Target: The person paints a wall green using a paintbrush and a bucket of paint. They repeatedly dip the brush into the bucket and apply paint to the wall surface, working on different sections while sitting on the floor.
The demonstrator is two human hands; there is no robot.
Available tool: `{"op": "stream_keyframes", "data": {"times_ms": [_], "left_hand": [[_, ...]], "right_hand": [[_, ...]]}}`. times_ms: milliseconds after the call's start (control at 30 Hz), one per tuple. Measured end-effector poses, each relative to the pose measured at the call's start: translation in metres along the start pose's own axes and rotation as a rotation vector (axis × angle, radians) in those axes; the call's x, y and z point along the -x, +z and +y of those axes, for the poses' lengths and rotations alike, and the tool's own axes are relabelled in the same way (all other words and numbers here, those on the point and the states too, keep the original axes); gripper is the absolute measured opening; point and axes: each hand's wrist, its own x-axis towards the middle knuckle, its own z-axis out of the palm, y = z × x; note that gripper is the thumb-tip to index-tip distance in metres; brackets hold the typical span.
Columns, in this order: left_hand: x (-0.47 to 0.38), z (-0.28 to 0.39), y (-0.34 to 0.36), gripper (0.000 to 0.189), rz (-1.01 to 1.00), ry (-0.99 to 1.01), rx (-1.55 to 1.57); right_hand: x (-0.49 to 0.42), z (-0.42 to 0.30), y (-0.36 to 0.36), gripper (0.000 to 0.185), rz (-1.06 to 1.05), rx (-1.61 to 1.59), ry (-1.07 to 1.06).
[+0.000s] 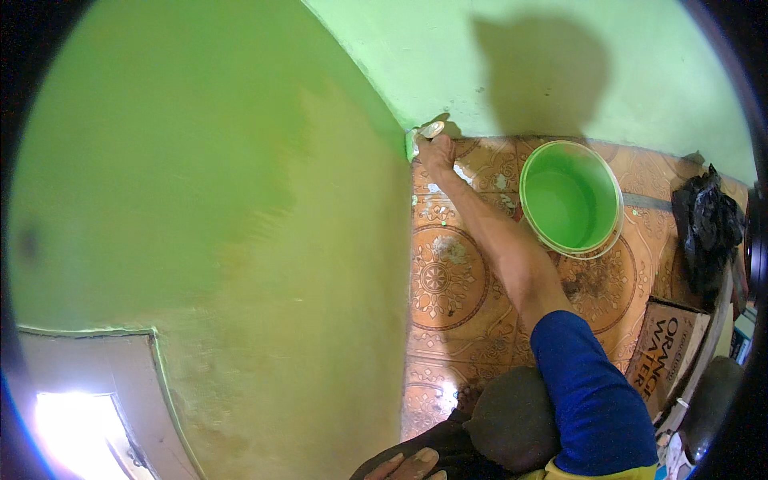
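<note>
My right hand (438, 151) grips a paintbrush (433, 129) low in the corner of the room, and the fingers cover part of it. Light green paint coats the brush end, which touches the wall corner just above the floor. On the left wall (324, 270), fresh green covers the upper and far area, while a yellowish-olive area shows lower down. A plastic bucket (570, 198) of green paint stands on the floor to the right of my forearm. At the bottom edge, my left hand (414, 465) rests on my dark trousers, partly cut off.
Patterned orange-brown tiles (435, 276) bear paint splashes. On the right lie a black plastic bag (711, 222) and a printed cardboard box (669, 354). A pale green wall (408, 48) closes the far side. A framed opening (90, 366) with bright light sits at lower left.
</note>
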Motion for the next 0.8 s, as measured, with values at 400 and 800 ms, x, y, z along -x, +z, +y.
{"op": "stream_keyframes", "data": {"times_ms": [400, 800], "left_hand": [[0.007, -0.008, 0.006, 0.041, 0.059, -0.159, 0.272], [0.017, -0.016, 0.009, 0.040, 0.135, -0.270, 0.508]], "right_hand": [[0.008, 0.004, -0.001, 0.029, -0.061, -0.287, 0.032], [0.014, -0.054, -0.017, 0.029, -0.138, -0.268, -0.085]]}}
